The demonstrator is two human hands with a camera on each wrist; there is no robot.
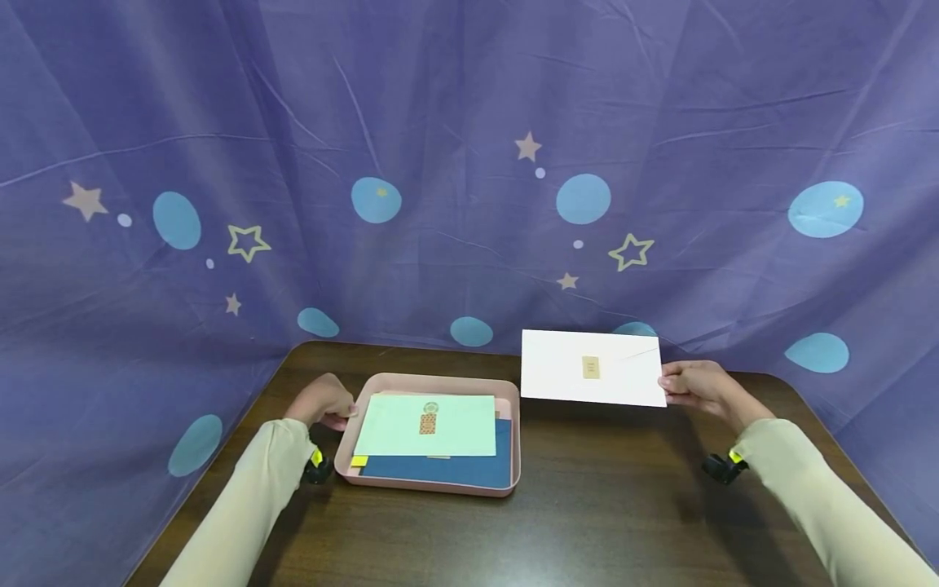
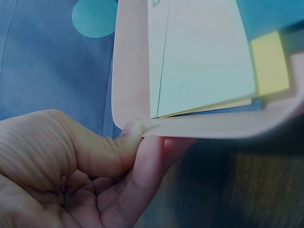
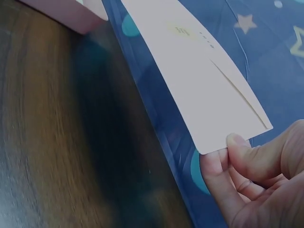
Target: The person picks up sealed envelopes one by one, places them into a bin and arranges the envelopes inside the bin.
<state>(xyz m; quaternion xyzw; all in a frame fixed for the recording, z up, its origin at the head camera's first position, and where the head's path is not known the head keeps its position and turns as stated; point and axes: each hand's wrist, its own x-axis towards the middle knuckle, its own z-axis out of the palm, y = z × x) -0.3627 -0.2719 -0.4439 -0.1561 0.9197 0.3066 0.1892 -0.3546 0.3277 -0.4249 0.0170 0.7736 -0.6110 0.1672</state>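
My right hand (image 1: pixel 698 385) pinches the right end of a white envelope (image 1: pixel 557 367) between thumb and fingers, holding it raised over the back of the table. A small tan label (image 1: pixel 590 368) sits on the envelope's middle, and a flap line shows in the right wrist view. With thumb and fingers, my left hand (image 2: pixel 102 161) grips the left rim of a pink tray (image 1: pixel 440 382). Inside the tray a mint green envelope (image 1: pixel 465 424) with a stamp lies on top of a blue one (image 1: pixel 455 471). A yellow corner (image 2: pixel 270 64) sticks out beneath the green envelope.
The tray stands on a dark wooden table (image 1: pixel 587 505), left of its middle. Behind the table hangs a purple curtain (image 1: pixel 455 98) with stars and blue spots, close to the far edge. Dark wrist cameras (image 1: pixel 725 468) ride under both sleeves.
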